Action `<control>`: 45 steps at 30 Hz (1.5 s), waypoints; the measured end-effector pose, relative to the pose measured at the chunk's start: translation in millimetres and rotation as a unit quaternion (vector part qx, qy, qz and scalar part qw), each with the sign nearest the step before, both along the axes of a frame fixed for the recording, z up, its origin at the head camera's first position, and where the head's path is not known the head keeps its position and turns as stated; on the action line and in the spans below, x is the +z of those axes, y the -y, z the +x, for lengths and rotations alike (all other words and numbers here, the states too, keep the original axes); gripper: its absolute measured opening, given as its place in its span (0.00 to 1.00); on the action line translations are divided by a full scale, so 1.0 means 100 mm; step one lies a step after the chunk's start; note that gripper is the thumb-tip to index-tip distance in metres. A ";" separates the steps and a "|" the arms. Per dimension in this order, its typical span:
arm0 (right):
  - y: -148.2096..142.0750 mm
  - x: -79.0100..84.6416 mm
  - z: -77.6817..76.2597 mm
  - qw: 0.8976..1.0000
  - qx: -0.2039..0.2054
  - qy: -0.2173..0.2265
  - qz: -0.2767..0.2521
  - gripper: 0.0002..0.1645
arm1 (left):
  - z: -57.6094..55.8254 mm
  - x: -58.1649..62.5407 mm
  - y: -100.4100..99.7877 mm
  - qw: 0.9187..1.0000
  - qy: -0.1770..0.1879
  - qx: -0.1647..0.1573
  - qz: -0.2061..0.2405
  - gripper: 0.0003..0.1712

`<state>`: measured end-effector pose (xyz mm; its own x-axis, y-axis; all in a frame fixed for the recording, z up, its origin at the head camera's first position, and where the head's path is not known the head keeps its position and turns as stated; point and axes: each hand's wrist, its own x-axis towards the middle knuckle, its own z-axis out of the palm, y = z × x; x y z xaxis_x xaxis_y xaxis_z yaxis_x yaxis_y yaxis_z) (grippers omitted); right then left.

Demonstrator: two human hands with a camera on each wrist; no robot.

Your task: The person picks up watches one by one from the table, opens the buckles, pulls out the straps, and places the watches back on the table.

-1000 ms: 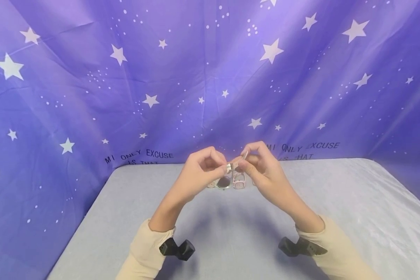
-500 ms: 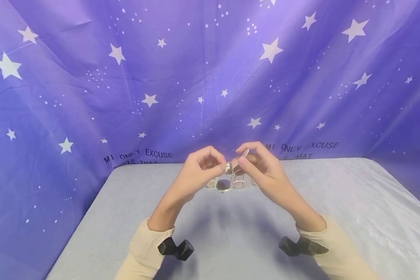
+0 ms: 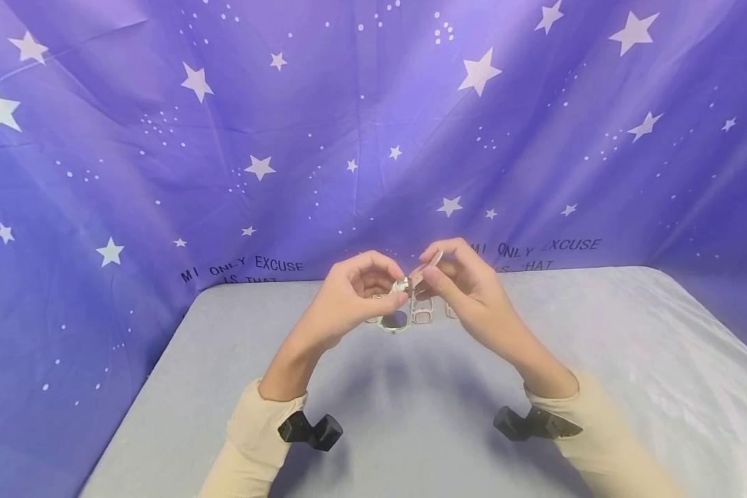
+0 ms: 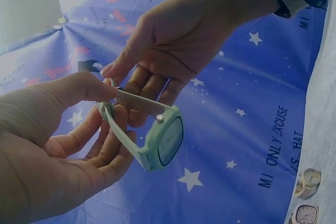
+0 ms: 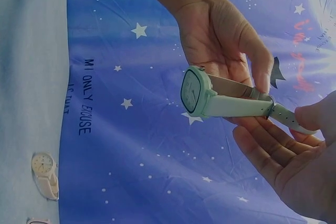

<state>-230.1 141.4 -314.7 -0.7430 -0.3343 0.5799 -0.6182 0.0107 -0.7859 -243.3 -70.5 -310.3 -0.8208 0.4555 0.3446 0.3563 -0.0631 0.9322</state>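
Observation:
A pale green wristwatch [image 3: 394, 320] hangs between both hands, its square case lowest. Its strap [image 5: 236, 106] is closed into a loop, and one end runs through the metal buckle [image 5: 270, 107]. My left hand [image 3: 355, 294] holds the strap at the buckle end between thumb and fingers, as the left wrist view shows from close by. On the other side, my right hand [image 3: 473, 287] pinches the free strap tip [image 5: 294, 121] between thumb and index finger. In the left wrist view the dial [image 4: 171, 141] is turned away to the right.
Behind the hands, more watches lie on the grey cloth-covered table [image 3: 404, 429]: a cream one [image 5: 43, 167], a pink square one [image 3: 422, 316] and another [image 3: 451, 311] partly hidden by the right hand. A purple star-printed curtain [image 3: 324, 138] hangs along the table's far edge.
The left thumb and index finger have spread slightly at the buckle, showing more of it. The right hand still pinches the strap tip. The whole head view has shifted a little.

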 end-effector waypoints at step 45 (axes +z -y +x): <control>0.00 0.01 0.04 0.997 -0.048 -0.009 0.065 0.22 | 0.06 0.05 0.05 0.994 -0.055 0.045 -0.086 0.14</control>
